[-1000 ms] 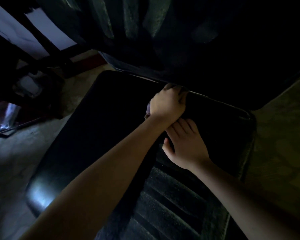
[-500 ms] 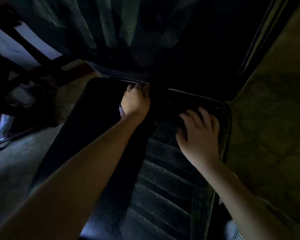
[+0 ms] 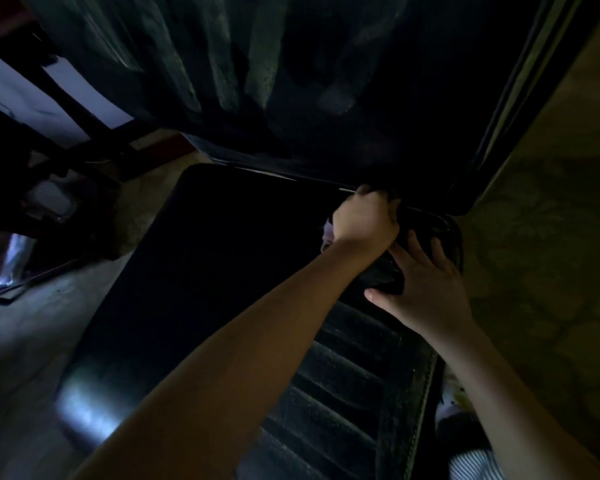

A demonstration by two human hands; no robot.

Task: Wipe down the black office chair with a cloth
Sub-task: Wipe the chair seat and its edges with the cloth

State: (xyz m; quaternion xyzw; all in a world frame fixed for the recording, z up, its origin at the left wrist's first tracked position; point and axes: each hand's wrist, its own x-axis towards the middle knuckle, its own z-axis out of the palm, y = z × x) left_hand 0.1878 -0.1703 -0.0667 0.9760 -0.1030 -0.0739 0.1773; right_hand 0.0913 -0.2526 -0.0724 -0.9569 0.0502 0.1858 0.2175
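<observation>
My left hand is curled round the cloth, at the rear crease of the black office chair seat. My right hand is spread flat just beside it. Judged mid-task: too dark to tell which parts are clean.

Seems a dim room at home: patterned floor at right, dark wooden furniture frame at left, black chair.

The left hand is set at the far edge of the seat, against the backrest; the cloth is tucked under its left side; the right hand is laid on the seat, just nearer and right.
</observation>
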